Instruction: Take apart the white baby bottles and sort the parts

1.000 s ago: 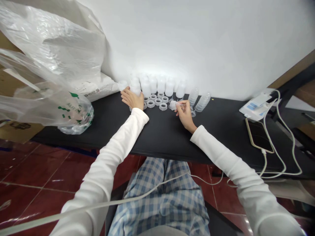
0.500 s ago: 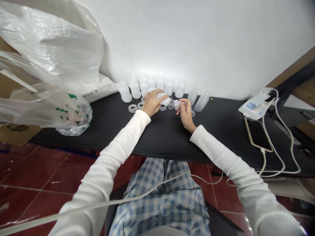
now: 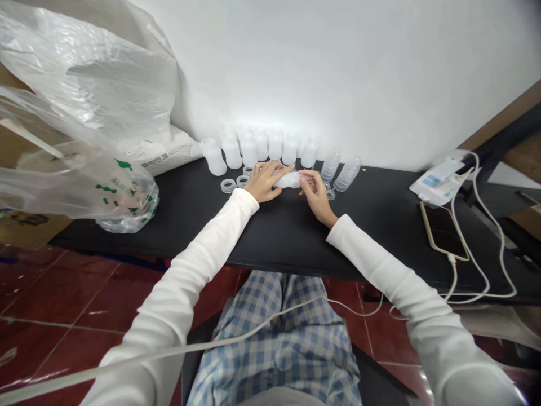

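Note:
My left hand point(image 3: 264, 181) is wrapped over a frosted white plastic bottle point(image 3: 288, 180), which lies on its side with its mouth toward the right. Fingers of my right hand point(image 3: 316, 194) pinch a clear plastic cap at the mouth end of that bottle. The cap is mostly hidden by the fingers, and I cannot tell whether it is threaded on. Beyond both hands stands a row of similar frosted bottles point(image 3: 214, 159). Translucent rings point(image 3: 228, 185) lie left of my left hand. Behind my right hand are ribbed stacks of clear caps point(image 3: 347, 175).
A large plastic sack point(image 3: 127, 73) and a clear bag with green print point(image 3: 127, 192) take up the left end of the black table point(image 3: 296, 237). To the right lie a phone point(image 3: 443, 230), white cables point(image 3: 499, 242) and a white packet point(image 3: 437, 180). A white wall rises behind.
The bottle and the cap, apart before, have come together end to end. My left hand has tipped the bottle level, and my right hand has shifted slightly with the cap.

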The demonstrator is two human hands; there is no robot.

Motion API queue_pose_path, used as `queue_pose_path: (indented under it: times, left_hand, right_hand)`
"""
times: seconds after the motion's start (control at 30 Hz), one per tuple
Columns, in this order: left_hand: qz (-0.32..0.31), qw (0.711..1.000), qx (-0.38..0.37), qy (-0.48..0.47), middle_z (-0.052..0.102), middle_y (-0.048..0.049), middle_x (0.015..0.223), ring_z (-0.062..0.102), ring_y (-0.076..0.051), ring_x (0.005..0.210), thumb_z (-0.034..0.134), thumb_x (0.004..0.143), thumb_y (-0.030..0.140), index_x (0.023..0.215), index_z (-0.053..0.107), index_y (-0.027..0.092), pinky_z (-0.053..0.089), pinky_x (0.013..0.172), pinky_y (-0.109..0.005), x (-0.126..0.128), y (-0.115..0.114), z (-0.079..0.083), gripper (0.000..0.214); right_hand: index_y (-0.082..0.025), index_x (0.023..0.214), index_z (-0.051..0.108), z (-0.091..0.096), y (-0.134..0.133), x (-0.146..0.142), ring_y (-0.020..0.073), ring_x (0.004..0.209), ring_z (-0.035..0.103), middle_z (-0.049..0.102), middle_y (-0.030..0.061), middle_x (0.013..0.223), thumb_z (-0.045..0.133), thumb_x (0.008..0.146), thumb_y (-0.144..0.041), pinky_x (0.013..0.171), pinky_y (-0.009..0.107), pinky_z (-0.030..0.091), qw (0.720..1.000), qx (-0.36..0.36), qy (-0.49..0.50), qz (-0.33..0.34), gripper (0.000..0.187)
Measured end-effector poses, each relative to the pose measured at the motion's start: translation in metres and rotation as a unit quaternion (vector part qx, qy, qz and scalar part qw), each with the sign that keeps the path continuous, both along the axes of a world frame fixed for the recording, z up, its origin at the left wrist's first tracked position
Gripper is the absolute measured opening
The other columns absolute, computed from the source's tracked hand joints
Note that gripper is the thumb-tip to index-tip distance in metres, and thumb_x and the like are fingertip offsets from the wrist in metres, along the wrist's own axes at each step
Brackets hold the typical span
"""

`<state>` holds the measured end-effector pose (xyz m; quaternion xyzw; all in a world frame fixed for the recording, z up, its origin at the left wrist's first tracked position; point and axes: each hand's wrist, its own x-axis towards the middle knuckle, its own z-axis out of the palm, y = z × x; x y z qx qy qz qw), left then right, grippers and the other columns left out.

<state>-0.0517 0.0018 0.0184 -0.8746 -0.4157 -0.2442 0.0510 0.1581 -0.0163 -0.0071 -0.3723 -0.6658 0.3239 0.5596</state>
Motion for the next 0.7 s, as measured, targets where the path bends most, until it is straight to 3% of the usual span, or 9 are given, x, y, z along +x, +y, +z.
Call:
queue_pose_path:
  times: [0.23,0.5,0.7]
  left_hand:
    - [-0.008,1.000,-0.014,0.022,0.061,-0.0164,0.137,0.056,-0.036,0.126,0.064,0.080,0.021,0.157,0.046,0.022,0.037,0.105,-0.049,-0.009,0.000,0.003,0.080]
    - [-0.039,0.999,-0.008,-0.011,0.065,-0.0166,0.141,0.059,-0.034,0.125,0.065,0.084,0.029,0.154,0.048,0.016,0.037,0.107,-0.047,-0.010,0.002,0.001,0.072]
    - [-0.058,0.998,0.005,-0.014,0.070,-0.0167,0.129,0.063,-0.034,0.118,0.067,0.085,0.035,0.144,0.059,0.018,0.040,0.101,-0.046,-0.008,0.005,-0.003,0.063]
  right_hand:
    - [-0.027,0.123,0.062,0.010,-0.007,0.006,0.0245,0.122,0.062,0.064,0.0100,0.132,0.060,0.097,-0.051,0.095,0.041,0.058,0.988,0.097,-0.111,0.045,0.035]
    - [-0.027,0.118,0.062,0.016,-0.006,0.012,0.0252,0.127,0.063,0.068,0.0107,0.132,0.051,0.103,-0.037,0.100,0.045,0.055,0.977,0.158,-0.137,0.048,0.022]
    - [-0.027,0.120,0.063,0.015,-0.001,0.016,0.0256,0.128,0.063,0.069,0.0100,0.132,0.053,0.102,-0.041,0.101,0.044,0.056,0.981,0.137,-0.129,0.038,0.025]
